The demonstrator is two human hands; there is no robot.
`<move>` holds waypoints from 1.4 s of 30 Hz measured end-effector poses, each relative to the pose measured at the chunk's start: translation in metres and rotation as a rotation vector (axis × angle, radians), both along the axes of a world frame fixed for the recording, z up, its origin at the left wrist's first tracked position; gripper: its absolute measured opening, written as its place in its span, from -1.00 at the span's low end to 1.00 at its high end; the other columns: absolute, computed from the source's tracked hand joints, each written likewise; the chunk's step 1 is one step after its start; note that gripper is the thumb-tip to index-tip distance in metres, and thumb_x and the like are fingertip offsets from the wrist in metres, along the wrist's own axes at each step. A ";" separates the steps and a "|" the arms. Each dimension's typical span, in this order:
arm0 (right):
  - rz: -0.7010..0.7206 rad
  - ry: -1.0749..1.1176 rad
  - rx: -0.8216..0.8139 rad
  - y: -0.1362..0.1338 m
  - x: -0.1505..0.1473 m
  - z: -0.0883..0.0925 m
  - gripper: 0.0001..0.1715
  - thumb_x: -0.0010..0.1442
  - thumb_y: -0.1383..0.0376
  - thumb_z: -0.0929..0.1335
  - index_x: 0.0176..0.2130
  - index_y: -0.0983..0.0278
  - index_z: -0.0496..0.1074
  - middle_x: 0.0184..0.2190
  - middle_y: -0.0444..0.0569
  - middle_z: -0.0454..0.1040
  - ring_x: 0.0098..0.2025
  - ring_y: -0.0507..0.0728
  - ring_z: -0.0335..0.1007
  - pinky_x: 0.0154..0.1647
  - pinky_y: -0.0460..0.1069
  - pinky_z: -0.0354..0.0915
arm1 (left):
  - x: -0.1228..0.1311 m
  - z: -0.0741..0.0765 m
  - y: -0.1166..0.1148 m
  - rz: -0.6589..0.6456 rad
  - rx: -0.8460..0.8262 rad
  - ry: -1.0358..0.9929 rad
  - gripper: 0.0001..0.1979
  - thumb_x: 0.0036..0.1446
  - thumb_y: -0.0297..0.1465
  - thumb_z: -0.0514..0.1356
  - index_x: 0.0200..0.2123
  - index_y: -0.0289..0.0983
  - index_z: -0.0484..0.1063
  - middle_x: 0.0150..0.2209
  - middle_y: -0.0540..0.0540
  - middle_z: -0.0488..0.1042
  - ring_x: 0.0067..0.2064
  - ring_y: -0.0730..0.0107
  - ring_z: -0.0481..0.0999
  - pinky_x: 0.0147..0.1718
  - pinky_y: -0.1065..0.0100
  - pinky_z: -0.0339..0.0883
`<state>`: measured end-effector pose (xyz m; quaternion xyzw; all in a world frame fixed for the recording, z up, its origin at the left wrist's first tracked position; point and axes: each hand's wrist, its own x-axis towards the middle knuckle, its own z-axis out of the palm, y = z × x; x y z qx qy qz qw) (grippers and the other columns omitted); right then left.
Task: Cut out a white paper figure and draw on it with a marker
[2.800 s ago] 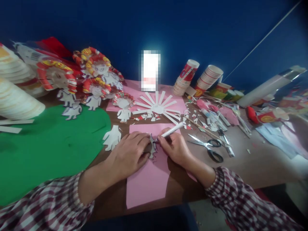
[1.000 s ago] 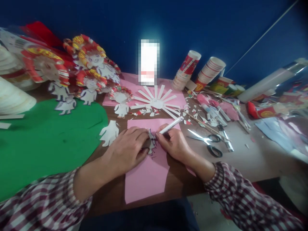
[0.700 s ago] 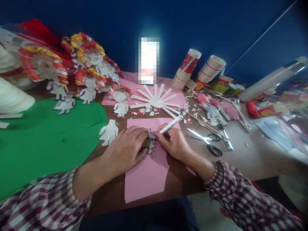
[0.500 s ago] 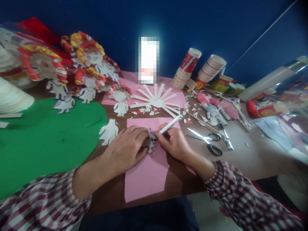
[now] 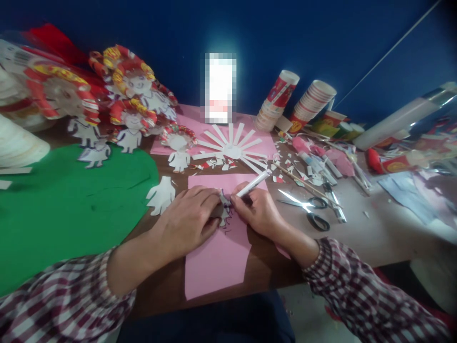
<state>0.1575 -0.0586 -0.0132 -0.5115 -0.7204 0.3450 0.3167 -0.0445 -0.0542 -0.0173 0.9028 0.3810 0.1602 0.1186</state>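
Note:
My left hand [image 5: 191, 214] lies over a small white paper cutout [image 5: 224, 213], curled fingers pinning it to a sheet of pink paper [image 5: 216, 271]. Most of the cutout is hidden under that hand. Pinched in my right hand [image 5: 259, 209] is a white marker pen [image 5: 254, 184], its tip down at the cutout's right edge. Dark wavy pen marks run along that edge on the pink paper. Left of my left hand, a plain white paper figure [image 5: 162, 195] rests partly over the rim of a green sheet [image 5: 89, 205].
Open scissors [image 5: 307, 206] lie to the right, beside a capped pen [image 5: 335, 205]. Paper dolls with red-yellow rings [image 5: 134, 126] stand back left. Behind are strips fanned from a white disc [image 5: 232, 151], a lit phone [image 5: 221, 88], stacked paper cups [image 5: 312, 105] and paper scraps [image 5: 217, 165].
Both hands, the marker pen and the cutout keep nearly the same places. A darker patch now shows over the pale sheets at the far right.

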 end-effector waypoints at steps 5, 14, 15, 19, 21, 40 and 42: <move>0.007 0.009 0.005 0.000 0.000 0.000 -0.84 0.23 0.29 0.28 -0.37 0.31 0.35 -0.49 -0.09 0.39 -0.41 0.04 0.31 -0.40 -0.12 0.23 | 0.000 -0.001 0.000 -0.001 0.012 0.022 -0.66 0.14 -0.38 0.11 0.00 -0.32 0.33 0.05 -0.25 0.41 0.10 0.05 0.34 0.04 0.03 0.29; 0.025 0.012 0.010 0.001 0.001 -0.003 -0.85 0.22 0.30 0.27 -0.39 0.30 0.32 -0.52 -0.12 0.36 -0.45 0.02 0.28 -0.41 -0.12 0.23 | -0.001 -0.002 0.001 -0.002 -0.002 0.002 -0.65 0.12 -0.38 0.13 0.01 -0.27 0.34 0.04 -0.23 0.42 0.10 0.06 0.34 0.04 0.03 0.28; 0.028 0.010 0.009 0.001 0.001 -0.003 -0.84 0.22 0.29 0.27 -0.40 0.29 0.32 -0.52 -0.12 0.36 -0.45 0.02 0.28 -0.41 -0.12 0.23 | -0.001 -0.002 0.001 -0.001 -0.004 -0.001 -0.64 0.12 -0.38 0.13 0.01 -0.27 0.34 0.04 -0.23 0.42 0.10 0.06 0.34 0.05 0.03 0.28; 0.025 0.007 -0.001 0.000 0.001 -0.001 -0.85 0.21 0.29 0.28 -0.39 0.30 0.33 -0.51 -0.11 0.37 -0.45 0.02 0.29 -0.41 -0.12 0.23 | -0.001 -0.002 0.001 -0.004 0.009 -0.006 -0.64 0.11 -0.39 0.14 0.01 -0.27 0.34 0.03 -0.23 0.42 0.09 0.06 0.34 0.04 0.03 0.28; 0.026 0.007 -0.004 0.000 0.001 -0.001 -0.86 0.20 0.30 0.28 -0.39 0.30 0.33 -0.51 -0.11 0.37 -0.46 0.02 0.29 -0.42 -0.12 0.23 | -0.001 -0.001 0.001 -0.003 0.013 0.001 -0.64 0.11 -0.39 0.13 0.01 -0.29 0.34 0.03 -0.24 0.42 0.09 0.05 0.34 0.04 0.03 0.28; 0.011 0.005 -0.011 -0.001 0.000 0.001 -0.91 0.16 0.32 0.29 -0.38 0.30 0.34 -0.53 -0.11 0.37 -0.46 0.03 0.29 -0.42 -0.11 0.24 | 0.000 -0.001 0.000 0.002 0.012 0.016 -0.64 0.12 -0.39 0.13 0.01 -0.31 0.33 0.03 -0.25 0.42 0.09 0.04 0.34 0.04 0.02 0.29; 0.016 0.007 -0.014 -0.001 0.000 0.001 -0.91 0.16 0.32 0.29 -0.38 0.30 0.33 -0.53 -0.12 0.36 -0.47 0.02 0.28 -0.43 -0.11 0.23 | 0.000 -0.001 0.000 0.001 0.014 0.017 -0.64 0.12 -0.39 0.13 0.01 -0.32 0.33 0.03 -0.26 0.42 0.09 0.04 0.34 0.04 0.02 0.29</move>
